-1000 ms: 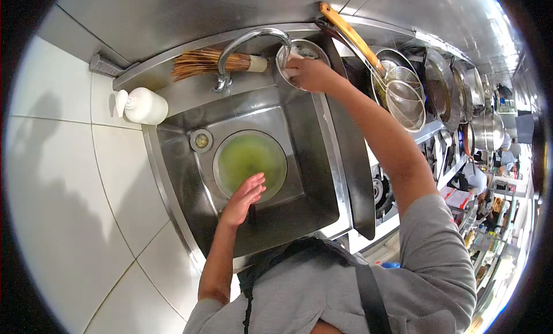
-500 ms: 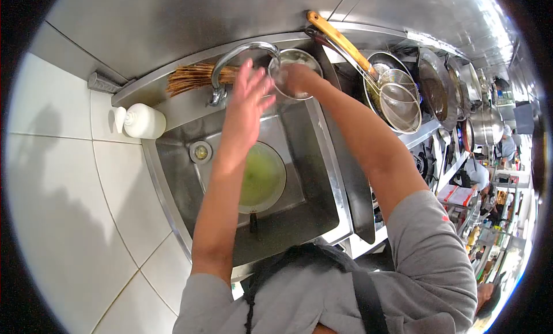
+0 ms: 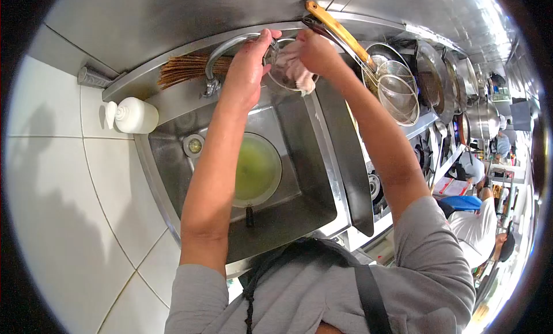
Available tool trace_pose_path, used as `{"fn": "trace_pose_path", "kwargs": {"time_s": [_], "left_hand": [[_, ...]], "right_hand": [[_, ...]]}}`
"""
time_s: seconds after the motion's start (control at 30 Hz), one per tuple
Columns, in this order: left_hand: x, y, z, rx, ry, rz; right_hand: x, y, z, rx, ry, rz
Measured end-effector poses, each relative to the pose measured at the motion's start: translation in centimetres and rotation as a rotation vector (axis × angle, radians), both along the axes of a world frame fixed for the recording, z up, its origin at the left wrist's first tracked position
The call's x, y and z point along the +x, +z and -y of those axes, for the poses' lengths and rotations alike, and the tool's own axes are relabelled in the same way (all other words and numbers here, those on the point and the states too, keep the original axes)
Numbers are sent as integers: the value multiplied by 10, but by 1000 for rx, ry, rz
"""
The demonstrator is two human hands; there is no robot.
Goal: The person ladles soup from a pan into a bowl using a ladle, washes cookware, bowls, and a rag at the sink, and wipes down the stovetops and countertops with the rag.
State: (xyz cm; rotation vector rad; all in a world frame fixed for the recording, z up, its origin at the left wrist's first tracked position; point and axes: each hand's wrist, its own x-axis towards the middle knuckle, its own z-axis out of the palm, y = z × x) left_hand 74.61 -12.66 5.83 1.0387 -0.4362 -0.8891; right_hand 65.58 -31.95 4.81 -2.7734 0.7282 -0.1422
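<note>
Head view, top centre: right hand [image 3: 322, 53] grasps pale item [image 3: 299, 72] over bowl [image 3: 279, 76], perhaps for drips; left hand [image 3: 247, 69], near faucet [image 3: 211, 85], has unclear grip.

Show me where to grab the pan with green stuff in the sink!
I'd take the pan by its black handle, coming from the near side of the sink. The pan is round, and the handle sticks out toward that side. Greenish liquid sits inside, so it's probably best kept level.
</note>
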Motion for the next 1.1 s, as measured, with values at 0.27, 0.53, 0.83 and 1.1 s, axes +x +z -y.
{"fn": "trace_pose_path", "kwargs": {"time_s": [0.27,0.53,0.83,1.1], "left_hand": [[-6,4,-8,24,-29,-3],[-26,3,-53,70,-8,-13],[-38,7,-87,120,24,-40],[-37,2,-85,202,16,109]], "right_hand": [[6,-90,-19,-10,107,-85],[6,-43,-44,36,-168,19],[5,-26,-51,278,-326,452],[0,-16,-22,264,-259,525]]}}
